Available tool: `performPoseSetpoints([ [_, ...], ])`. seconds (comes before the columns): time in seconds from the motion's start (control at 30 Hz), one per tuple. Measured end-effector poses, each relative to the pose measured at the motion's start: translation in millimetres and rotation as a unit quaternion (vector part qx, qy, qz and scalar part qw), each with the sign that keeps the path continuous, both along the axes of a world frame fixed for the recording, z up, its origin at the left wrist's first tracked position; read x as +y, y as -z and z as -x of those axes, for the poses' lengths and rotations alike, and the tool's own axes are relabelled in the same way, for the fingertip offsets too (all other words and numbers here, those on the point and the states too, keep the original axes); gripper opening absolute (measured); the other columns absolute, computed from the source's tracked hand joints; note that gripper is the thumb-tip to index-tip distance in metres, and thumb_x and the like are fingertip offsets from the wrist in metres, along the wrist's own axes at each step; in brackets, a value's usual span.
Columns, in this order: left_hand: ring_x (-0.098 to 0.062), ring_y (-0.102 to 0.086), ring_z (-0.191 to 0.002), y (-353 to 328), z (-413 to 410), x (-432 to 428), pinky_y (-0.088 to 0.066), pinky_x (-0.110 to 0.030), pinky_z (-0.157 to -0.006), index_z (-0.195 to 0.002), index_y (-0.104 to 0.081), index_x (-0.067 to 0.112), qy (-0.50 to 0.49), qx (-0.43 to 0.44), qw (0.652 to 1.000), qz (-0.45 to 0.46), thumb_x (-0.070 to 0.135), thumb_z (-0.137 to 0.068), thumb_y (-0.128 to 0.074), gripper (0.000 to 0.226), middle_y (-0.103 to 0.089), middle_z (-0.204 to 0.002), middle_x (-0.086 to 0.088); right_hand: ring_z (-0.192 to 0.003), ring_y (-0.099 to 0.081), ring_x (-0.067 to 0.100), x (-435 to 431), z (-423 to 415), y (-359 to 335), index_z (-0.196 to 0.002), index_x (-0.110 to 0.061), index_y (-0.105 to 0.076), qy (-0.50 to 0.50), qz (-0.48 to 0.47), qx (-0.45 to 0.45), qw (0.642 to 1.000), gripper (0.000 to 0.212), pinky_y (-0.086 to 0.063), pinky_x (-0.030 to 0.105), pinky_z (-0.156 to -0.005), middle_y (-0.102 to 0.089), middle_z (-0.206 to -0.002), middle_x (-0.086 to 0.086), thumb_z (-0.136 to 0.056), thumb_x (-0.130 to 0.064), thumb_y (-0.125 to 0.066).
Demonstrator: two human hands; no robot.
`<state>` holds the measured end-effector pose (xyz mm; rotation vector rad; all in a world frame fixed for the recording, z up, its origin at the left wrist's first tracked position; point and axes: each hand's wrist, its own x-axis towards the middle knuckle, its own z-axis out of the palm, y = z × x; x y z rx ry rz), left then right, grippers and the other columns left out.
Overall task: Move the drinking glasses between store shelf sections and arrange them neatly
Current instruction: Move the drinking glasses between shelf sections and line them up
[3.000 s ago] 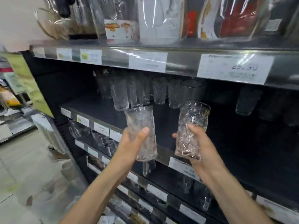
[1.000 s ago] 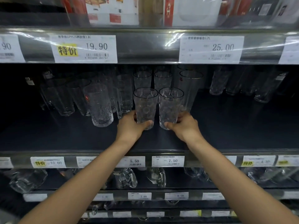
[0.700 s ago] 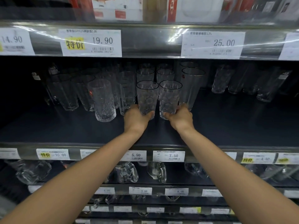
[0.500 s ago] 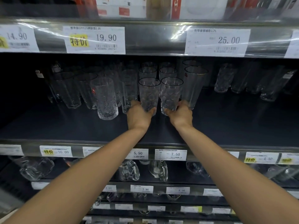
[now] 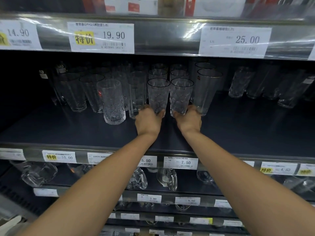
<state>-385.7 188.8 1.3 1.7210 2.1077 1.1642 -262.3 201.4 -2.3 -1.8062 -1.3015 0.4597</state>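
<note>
Left hand [image 5: 148, 121] curls its fingers round the left glass [image 5: 158, 96] at the base, right hand [image 5: 189, 120] round the right glass [image 5: 181, 95], both on the shelf [image 5: 238, 130]. A tall tumbler [image 5: 206, 92] stands just outside the right fingers. One nudge could tip it.

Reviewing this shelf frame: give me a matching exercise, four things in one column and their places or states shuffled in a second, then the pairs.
Column one
1. left hand
2. right hand
3. rough-textured clear tumbler
4. tall smooth clear glass with a gold rim

Column two
A. stands just right of the two held glasses
B. grips the base of the right-side patterned clear glass
C. stands furthest forward on the dark shelf, left of the hands
D. grips the base of the left-side patterned clear glass

Pairs: 1-D, 2-B, 3-C, 4-A
</note>
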Motion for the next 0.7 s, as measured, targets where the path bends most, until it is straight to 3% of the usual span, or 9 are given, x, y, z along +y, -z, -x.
performPoseSetpoints([
  [0.7, -0.039, -0.065, -0.103, -0.6, -5.3, 9.3, -0.049, -0.039, -0.076, -0.109, -0.063, 0.0, 0.004, 0.028, 0.999, 0.019, 0.048, -0.095, -0.057, 0.05, -0.068, -0.107, -0.023, -0.109, -0.061, 0.034, 10.0, 1.5, 9.1, -0.122, -0.014, -0.055, 0.018, 0.006, -0.075, 0.997, 0.042, -0.047, 0.042, -0.096, -0.061, -0.124, 0.015, -0.094, -0.044, -0.06],
])
